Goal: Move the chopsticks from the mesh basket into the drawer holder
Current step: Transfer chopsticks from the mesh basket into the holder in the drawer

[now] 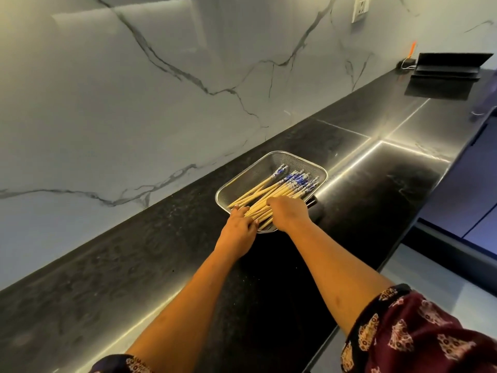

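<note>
A rectangular metal mesh basket sits on the dark countertop. Inside lie several bamboo chopsticks with blue-and-white patterned ends pointing to the far right. Both hands reach into the basket's near end. My left hand rests on the plain tips of the bundle at the left, fingers curled over them. My right hand lies on top of the bundle from the right, fingers bent around it. The drawer holder is not in view.
The black stone countertop runs along a white marble wall. A steel sink lies just right of the basket. A black folded stand and a small orange-handled item sit at the far end. A wall socket is above.
</note>
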Demonstrator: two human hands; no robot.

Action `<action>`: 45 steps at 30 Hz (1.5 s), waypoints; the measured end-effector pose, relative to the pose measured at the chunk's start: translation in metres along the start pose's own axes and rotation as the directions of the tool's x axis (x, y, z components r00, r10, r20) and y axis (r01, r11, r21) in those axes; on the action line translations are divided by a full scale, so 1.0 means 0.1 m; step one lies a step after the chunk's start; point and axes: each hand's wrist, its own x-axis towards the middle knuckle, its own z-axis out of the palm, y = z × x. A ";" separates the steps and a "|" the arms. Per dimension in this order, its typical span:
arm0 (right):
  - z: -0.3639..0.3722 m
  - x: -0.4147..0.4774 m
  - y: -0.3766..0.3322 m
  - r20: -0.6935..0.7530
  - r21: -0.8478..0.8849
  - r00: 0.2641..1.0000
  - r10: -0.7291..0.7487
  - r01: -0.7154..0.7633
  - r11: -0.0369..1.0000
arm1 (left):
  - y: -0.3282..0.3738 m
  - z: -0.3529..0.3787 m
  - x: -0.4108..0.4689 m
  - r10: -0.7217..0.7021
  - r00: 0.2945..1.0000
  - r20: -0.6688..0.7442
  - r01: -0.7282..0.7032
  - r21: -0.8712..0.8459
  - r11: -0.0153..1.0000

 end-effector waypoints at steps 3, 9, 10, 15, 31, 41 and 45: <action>-0.02 -0.02 -0.01 0.028 -0.042 0.999 0.021 -0.020 0.999 | 0.04 0.01 -0.07 -0.005 1.000 -0.012 0.005 0.001 1.000; -0.01 -0.13 -0.06 0.057 -0.123 0.998 0.031 -0.024 0.992 | 0.11 0.04 -0.24 -0.006 1.000 -0.024 0.006 -0.003 1.000; -0.02 -0.15 -0.06 0.050 -0.134 0.998 0.027 -0.020 0.991 | 0.13 0.06 -0.27 -0.008 1.000 -0.027 0.008 -0.006 1.000; -0.05 -0.30 0.02 0.031 -0.163 0.999 0.038 -0.032 0.986 | 0.23 0.11 -0.41 -0.028 0.999 -0.035 0.028 -0.013 1.000; 0.03 -0.53 0.07 0.113 -0.280 0.988 -0.101 0.129 0.951 | 0.43 0.13 -0.69 -0.087 0.985 -0.152 0.068 -0.124 0.990; -0.06 -0.48 0.18 -0.108 -0.023 0.976 -0.188 0.186 0.982 | 0.32 0.03 -0.72 -0.422 0.820 -0.388 0.009 -0.727 0.687; -0.36 -0.38 0.05 -0.361 0.113 0.907 -0.216 0.273 0.955 | 0.35 -0.08 -0.63 -0.325 0.917 -0.230 -0.057 -0.884 0.463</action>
